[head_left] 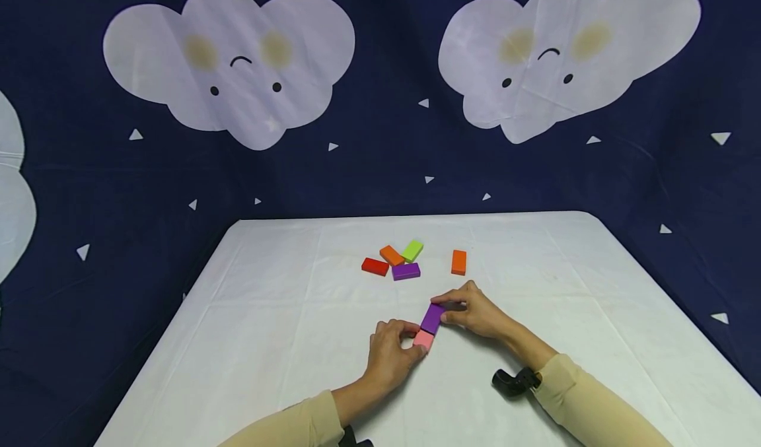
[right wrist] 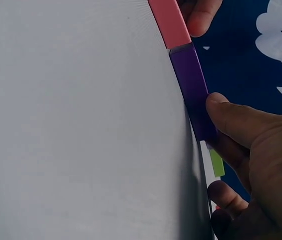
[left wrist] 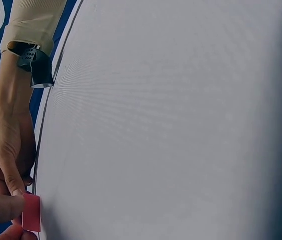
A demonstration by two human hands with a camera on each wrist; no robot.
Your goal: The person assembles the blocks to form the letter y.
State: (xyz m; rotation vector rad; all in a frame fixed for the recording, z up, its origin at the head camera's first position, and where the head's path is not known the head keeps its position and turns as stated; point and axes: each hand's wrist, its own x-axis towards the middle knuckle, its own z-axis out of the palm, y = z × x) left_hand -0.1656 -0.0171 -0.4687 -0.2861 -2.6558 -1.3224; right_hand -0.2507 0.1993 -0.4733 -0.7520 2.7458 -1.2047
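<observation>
My left hand [head_left: 392, 356] pinches a pink block [head_left: 423, 341] between thumb and fingers, near the middle of the white table. End to end with it lies a purple block [head_left: 432, 319], which my right hand [head_left: 475, 311] holds at its far end with thumb and finger. Together the two blocks make a short slanted row. Seen from the right wrist, the pink block's end [right wrist: 173, 30] meets the purple block [right wrist: 193, 92]. In the left wrist view the pink block [left wrist: 31, 212] shows beside the left fingers, while the purple one is hidden.
Beyond the hands, a red block [head_left: 375, 267], an orange block [head_left: 392, 255], a lime green block [head_left: 413, 251] and a second purple block [head_left: 406, 272] lie clustered. Another orange block [head_left: 458, 262] lies apart to their right. A dark cloth with clouds [head_left: 380, 183] hangs behind the table [head_left: 267, 341].
</observation>
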